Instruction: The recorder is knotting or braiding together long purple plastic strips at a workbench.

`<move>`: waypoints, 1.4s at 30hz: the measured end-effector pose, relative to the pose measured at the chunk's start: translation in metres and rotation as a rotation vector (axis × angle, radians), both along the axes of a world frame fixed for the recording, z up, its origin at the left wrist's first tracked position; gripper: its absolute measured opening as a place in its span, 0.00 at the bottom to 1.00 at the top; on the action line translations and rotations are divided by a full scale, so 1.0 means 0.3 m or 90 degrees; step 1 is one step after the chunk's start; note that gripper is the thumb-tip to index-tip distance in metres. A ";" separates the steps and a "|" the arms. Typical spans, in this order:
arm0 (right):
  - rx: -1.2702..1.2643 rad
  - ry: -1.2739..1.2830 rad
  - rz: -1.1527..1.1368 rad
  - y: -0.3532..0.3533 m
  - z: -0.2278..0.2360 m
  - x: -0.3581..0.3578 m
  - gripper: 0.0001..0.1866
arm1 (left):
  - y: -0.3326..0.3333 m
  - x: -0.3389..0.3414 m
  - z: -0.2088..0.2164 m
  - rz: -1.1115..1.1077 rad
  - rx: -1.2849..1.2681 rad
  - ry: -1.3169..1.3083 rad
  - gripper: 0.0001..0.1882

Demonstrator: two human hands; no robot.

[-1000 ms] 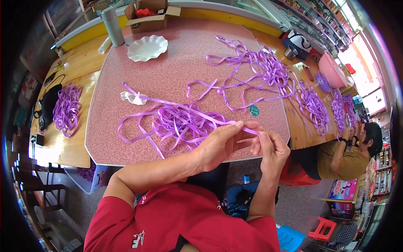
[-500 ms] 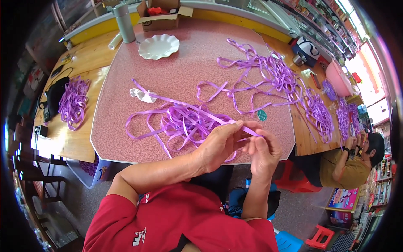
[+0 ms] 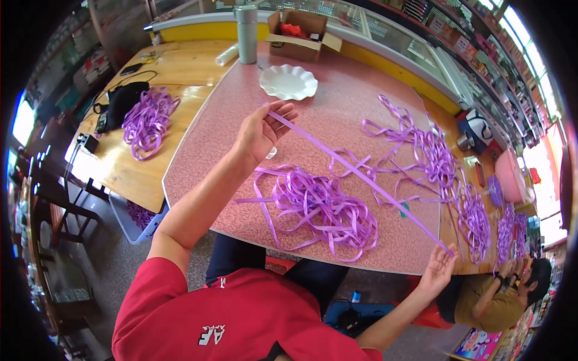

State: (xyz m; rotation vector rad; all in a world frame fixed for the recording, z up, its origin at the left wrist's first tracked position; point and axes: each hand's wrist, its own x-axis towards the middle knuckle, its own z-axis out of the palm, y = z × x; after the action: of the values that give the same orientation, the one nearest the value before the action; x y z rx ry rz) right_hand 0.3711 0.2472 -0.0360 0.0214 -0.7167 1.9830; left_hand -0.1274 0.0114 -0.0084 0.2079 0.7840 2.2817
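A purple ribbon is stretched straight and slanting across the table from my left hand to my right. My left hand, raised over the tabletop below the scalloped white plate, pinches its upper end with thumb and fingers. Out by the table's near right edge, my right hand grips the lower end at the fingertips. Beneath the stretched length lies a tangled heap of purple ribbon. Something small and white shows beside my left wrist, partly hidden by it.
More purple ribbon spreads at the right, with further bunches towards a person in a brown top. Another bundle lies on the wooden table at left. A grey-green flask and an open cardboard box stand at the back.
My hands were close together over the near edge; now they are far apart, left up and away, right out to the side. The ribbon between them has become taut. The view has shifted.
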 end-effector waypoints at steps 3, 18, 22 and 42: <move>-0.097 -0.066 -0.237 0.036 -0.015 0.018 0.15 | -0.014 0.020 -0.001 0.026 -0.032 0.028 0.22; 0.747 -0.604 -0.194 -0.422 0.358 -0.665 0.11 | -0.023 0.508 0.135 -0.244 -0.224 0.729 0.13; 0.724 -0.548 -0.151 -0.423 0.321 -0.679 0.09 | -0.025 0.518 0.138 -0.212 -0.174 0.760 0.09; 0.524 -0.554 -0.112 -0.432 0.331 -0.620 0.08 | -0.041 0.516 0.120 -0.214 -0.121 0.475 0.07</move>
State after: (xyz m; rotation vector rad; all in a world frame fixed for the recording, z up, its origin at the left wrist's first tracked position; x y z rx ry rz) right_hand 0.1851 0.1175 0.0632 -0.4172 -1.9742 1.3494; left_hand 0.0273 -0.0008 0.0276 1.0544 1.2154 1.7778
